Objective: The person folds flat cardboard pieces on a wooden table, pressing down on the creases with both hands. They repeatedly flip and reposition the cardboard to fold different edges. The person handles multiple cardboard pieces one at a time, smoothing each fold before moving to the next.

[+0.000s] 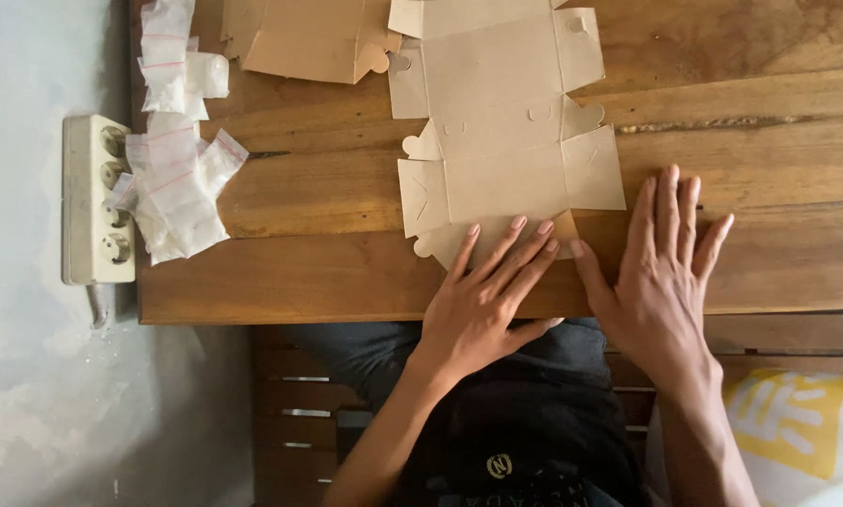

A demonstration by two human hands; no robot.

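Left hand [482, 296]: I see it flat, palm down, fingers [520, 246] straight and slightly spread, aimed at about 1 o'clock.
Left thumb: out to the side, tip near 3 o'clock of the palm.
Left forearm: bare, comes up from 7 o'clock, wrist bent a little.
Right hand [661, 272]: flat, palm down, four fingers [670, 202] long and close together, aimed at 12 o'clock.
Right thumb: splayed toward 10 o'clock, tip just beside the left fingertips.
Right forearm: bare, comes in from 5 o'clock.
Grip: neither hand closed on anything, both open.
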